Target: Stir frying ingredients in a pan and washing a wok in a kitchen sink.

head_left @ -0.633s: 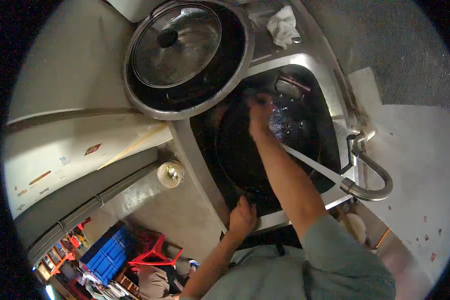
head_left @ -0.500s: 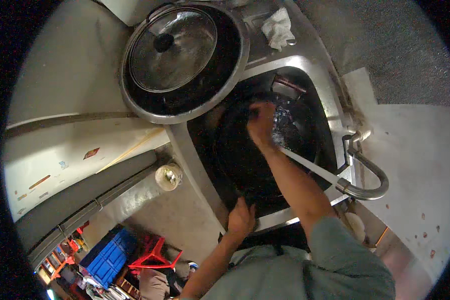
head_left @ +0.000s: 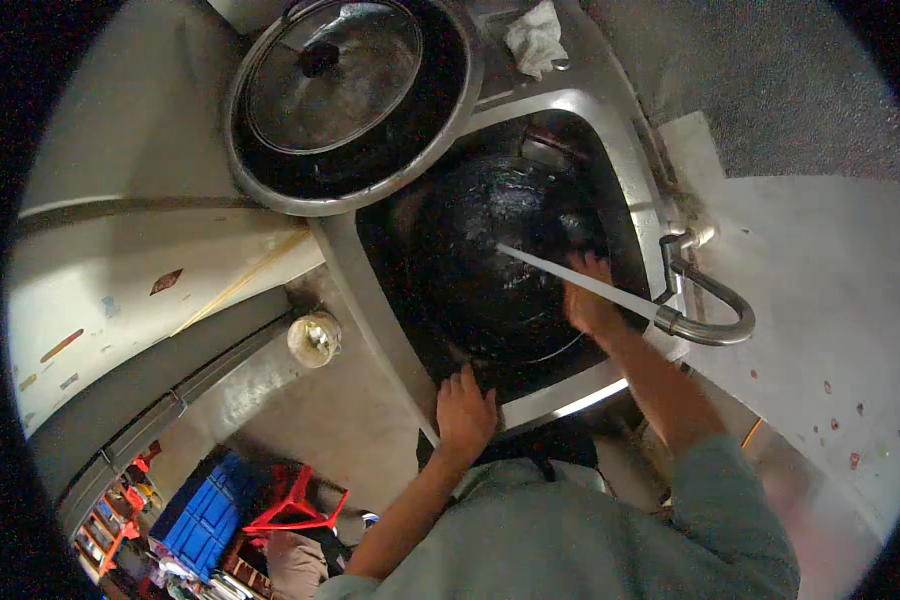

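Note:
A dark round wok point(head_left: 450, 270) lies in the sink point(head_left: 530, 415), its loop handle point(head_left: 557, 143) toward the far side. From the curved metal faucet point(head_left: 715, 325) a white stream of water point(head_left: 580, 282) falls into the wok, wetting its inside. My left hand point(head_left: 467, 410) grips the wok's near left edge, and its fingertips fade into the dark there. At the right inside of the wok is my right hand point(head_left: 592, 295), fingers curled, next to the stream. Whatever it may hold is hidden.
Left of the sink, a glass lid point(head_left: 360, 95) with a black knob rests on a large metal-rimmed pan point(head_left: 305, 205). A crumpled white cloth point(head_left: 537, 42) lies behind the sink. On the floor stand a small bucket point(head_left: 315, 338), a blue crate point(head_left: 205, 515) and a red stool point(head_left: 295, 505).
My right hand has moved from the wok's middle toward its right side. The water now lands nearer the middle. My left hand stays at the near left edge, and the view has shifted slightly.

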`<state>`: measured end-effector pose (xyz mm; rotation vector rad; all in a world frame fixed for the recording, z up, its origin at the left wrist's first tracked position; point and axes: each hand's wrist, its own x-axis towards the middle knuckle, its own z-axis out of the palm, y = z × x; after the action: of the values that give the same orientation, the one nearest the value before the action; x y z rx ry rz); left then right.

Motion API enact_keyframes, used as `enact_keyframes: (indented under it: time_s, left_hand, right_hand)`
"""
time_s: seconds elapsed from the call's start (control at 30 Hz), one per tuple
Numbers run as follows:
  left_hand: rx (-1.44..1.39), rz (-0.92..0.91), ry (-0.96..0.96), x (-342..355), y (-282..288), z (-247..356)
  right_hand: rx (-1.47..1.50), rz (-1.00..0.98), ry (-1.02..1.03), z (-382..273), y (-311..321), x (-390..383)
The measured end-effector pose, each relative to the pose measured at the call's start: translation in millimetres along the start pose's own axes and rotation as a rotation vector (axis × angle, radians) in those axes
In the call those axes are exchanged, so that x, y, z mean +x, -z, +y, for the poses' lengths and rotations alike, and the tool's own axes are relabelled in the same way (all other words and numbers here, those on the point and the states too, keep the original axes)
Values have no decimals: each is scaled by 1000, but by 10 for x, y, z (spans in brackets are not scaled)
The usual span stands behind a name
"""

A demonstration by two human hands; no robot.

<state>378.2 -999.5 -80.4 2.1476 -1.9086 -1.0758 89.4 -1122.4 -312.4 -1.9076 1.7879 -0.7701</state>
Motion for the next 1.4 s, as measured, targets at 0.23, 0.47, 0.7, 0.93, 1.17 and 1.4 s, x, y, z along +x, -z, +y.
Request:
enact_keyframes:
  time_s: [0.23, 0.47, 0.7, 0.93, 1.17, 1.4]
  left_hand:
    - [75, 107, -76, -159, -188, -227]
    - [82, 172, -81, -172, -203, -324]
    - [-45, 84, -42, -153, -119, -313]
    - [7, 162, -110, -124, -161, -265]
    - [-22, 118, -84, -131, -64, -275]
    - [22, 150, -103, -111, -120, -281]
  right_hand:
    - [-222, -639, 52, -2388, 154, -395]
    - [-555, -713, 228, -1591, 368, 161]
    - [-431, -219, -75, -1655, -466, 963]
    - [-12, -393, -70, -1893, -1277, 945]
    - [-128, -544, 295, -1727, -202, 40]
    - [11, -570, -232, -1644, -536, 772]
